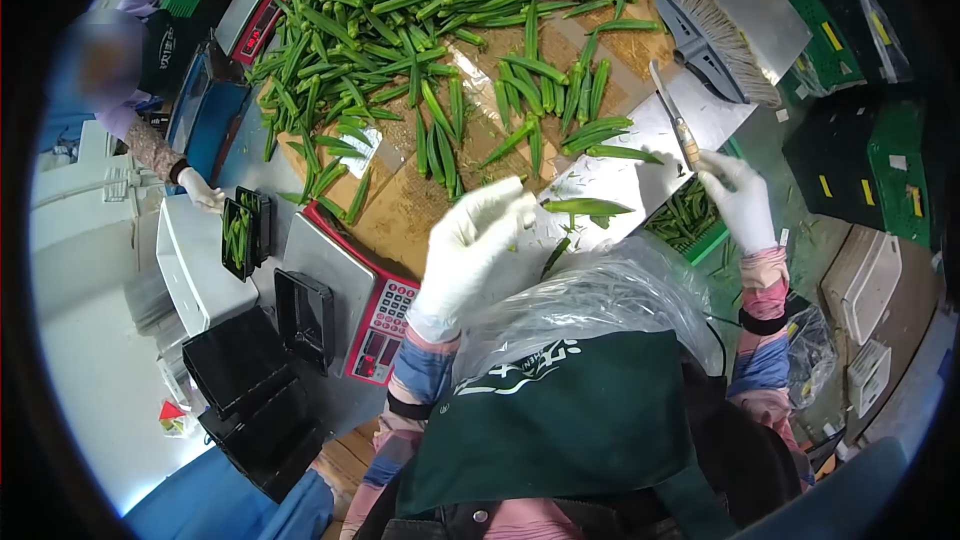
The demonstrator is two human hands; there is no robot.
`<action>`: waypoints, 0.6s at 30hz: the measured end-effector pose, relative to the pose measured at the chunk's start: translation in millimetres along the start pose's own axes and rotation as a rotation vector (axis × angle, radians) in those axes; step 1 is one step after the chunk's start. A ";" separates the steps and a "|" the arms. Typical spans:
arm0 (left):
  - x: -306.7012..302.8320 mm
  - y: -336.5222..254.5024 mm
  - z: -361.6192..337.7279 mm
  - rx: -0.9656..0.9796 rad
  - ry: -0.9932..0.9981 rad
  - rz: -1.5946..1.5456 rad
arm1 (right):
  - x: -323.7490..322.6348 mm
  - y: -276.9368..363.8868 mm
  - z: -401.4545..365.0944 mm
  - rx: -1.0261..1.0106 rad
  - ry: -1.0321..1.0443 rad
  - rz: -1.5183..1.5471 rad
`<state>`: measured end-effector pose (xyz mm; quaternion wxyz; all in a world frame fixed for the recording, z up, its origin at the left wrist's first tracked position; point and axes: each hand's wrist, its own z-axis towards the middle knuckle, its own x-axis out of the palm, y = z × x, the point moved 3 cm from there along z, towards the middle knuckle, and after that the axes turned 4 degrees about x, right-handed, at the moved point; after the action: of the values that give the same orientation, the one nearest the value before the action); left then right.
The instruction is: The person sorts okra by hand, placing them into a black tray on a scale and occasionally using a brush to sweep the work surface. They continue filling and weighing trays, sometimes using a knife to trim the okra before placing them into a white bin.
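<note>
My left hand point(472, 245), in a white glove, is closed in a pinch above the metal work surface's near edge. A green okra pod point(588, 207) extends rightward from its fingertips; the exact contact is hard to make out. My right hand point(738, 198), also gloved in white, is closed on the wooden handle of a small knife point(686, 140). The knife's blade points up and away, over the shiny metal sheet point(625, 178). Beyond both hands, a large heap of okra point(400, 20) covers the cardboard point(395, 205), with several loose pods nearest me.
A brush point(710, 35) lies at the far right. Below my right hand stands a green crate point(712, 240) with okra pieces. At left are a red-edged scale point(375, 325), black trays point(303, 318) and a co-worker's gloved hand point(200, 190) by a filled tray. Clear plastic point(590, 290) covers my lap.
</note>
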<state>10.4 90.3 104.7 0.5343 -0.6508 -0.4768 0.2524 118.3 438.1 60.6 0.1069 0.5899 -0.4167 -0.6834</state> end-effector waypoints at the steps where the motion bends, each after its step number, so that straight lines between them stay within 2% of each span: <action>1: -8.7 -2.0 7.0 0.051 -0.061 0.063 | -7.0 12.2 2.0 -0.041 -0.028 -0.050; 5: -91.3 8.7 20.6 0.158 -0.395 0.270 | 1.4 27.5 3.0 -0.208 -0.101 -0.173; 7: -101.3 9.4 23.0 0.133 -0.473 0.432 | 32.4 34.6 2.3 -0.128 0.077 -0.056; 8: -95.5 17.4 27.2 0.085 -0.444 0.440 | 49.0 50.8 0.8 -0.081 0.188 -0.021; 10: -85.1 61.4 42.9 0.079 -0.356 0.464 | 102.8 51.7 -8.2 -0.353 0.175 0.022; 12: -58.2 84.1 55.7 0.593 -0.247 1.185 | 155.2 60.8 -17.9 -0.468 0.252 -0.196; 14: -38.3 86.7 60.4 0.483 -0.097 1.502 | 193.7 56.0 -26.8 -0.570 0.193 -0.341; 15: -47.8 94.1 63.2 0.439 -0.070 1.480 | 203.8 48.1 -24.1 -0.534 0.337 -0.394; 18: -78.3 73.0 54.3 0.338 -0.277 1.061 | 184.8 41.5 -12.3 -0.378 0.330 -0.238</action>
<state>-42.2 47.1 5.8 0.3635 -0.6673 -0.1034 0.6417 63.0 288.6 -42.5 0.2005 0.7076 -0.1868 -0.6513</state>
